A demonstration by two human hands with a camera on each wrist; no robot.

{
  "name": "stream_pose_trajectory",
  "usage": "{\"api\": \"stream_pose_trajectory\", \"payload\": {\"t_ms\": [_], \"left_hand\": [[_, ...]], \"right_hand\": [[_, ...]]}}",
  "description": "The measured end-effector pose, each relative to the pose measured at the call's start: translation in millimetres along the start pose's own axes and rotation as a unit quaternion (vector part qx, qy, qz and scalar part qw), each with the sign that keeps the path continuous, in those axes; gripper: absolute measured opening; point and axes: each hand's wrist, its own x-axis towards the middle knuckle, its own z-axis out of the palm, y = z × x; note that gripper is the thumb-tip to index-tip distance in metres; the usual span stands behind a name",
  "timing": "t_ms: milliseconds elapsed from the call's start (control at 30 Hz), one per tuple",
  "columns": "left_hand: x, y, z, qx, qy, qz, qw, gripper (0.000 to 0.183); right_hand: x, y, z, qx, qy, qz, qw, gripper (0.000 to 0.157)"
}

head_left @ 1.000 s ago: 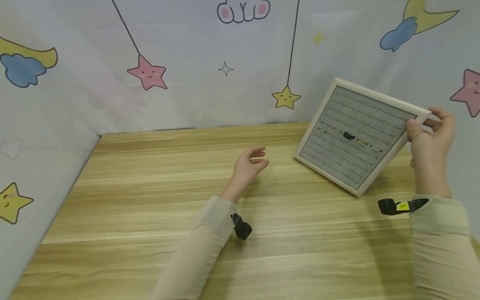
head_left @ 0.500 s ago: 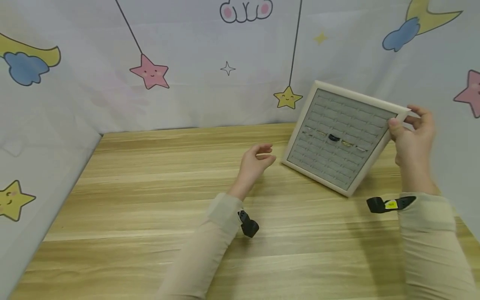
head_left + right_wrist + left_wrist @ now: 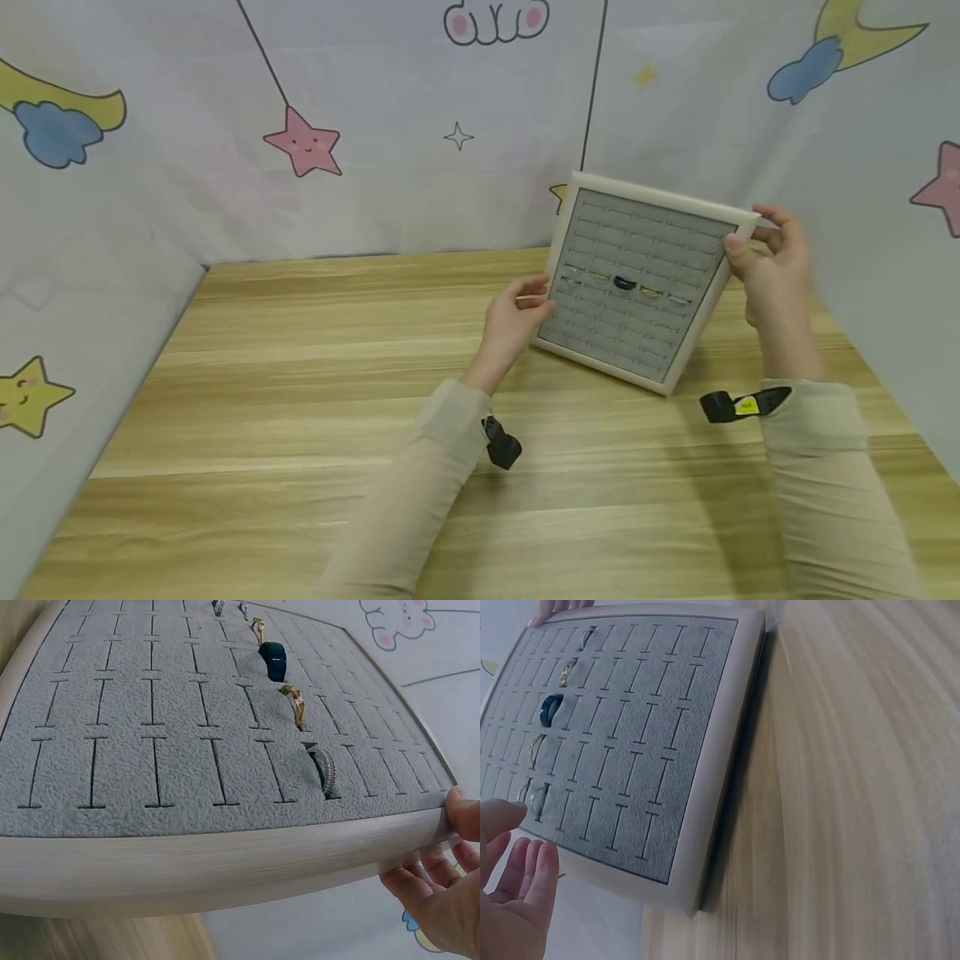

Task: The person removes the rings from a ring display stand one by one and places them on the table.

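A ring display board with a pale frame (image 3: 663, 194) and grey slotted felt stands tilted on the table. My right hand (image 3: 780, 275) grips it at the upper right corner, thumb in front and fingers behind. Several rings sit in one row of slots: a dark blue ring (image 3: 274, 661), gold rings such as this gold ring (image 3: 295, 703), and silver ones, among them a sparkling silver ring (image 3: 324, 771). My left hand (image 3: 510, 325) is at the board's left edge with loosely bent fingers; in the left wrist view its fingertips (image 3: 546, 859) overlap the frame. Whether they touch cannot be told.
The wooden table (image 3: 315, 375) extends to the left and in front of the board. A white cloth backdrop (image 3: 390, 192) with printed stars and moons hangs behind and at both sides. Each cuff carries a small black wrist camera (image 3: 504, 450).
My right hand has brought the board leftward across the table, and it now faces me more squarely. My left hand has shifted slightly right; the gap between it and the board has closed.
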Motion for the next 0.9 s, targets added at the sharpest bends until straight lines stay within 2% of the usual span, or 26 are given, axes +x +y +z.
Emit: {"api": "stream_pose_trajectory", "payload": {"t_ms": [267, 433, 667, 900], "left_hand": [[2.8, 1.2, -1.7, 0.016, 0.029, 0.025, 0.9991, 0.034], [4.7, 4.9, -3.3, 0.052, 0.040, 0.055, 0.9963, 0.029], [5.9, 8.8, -4.9, 0.133, 0.043, 0.078, 0.9871, 0.024], [5.1, 13.0, -3.4, 0.168, 0.041, 0.080, 0.9816, 0.021]], "right_hand": [[-4, 4, 13.8, 0.015, -0.049, 0.000, 0.999, 0.045], [-4, 6, 18.6, 0.014, -0.075, -0.003, 0.997, 0.049], [-3, 5, 18.3, -0.071, -0.100, -0.007, 0.992, 0.051], [2, 3, 11.2, -0.110, -0.148, 0.002, 0.983, 0.051]]}}
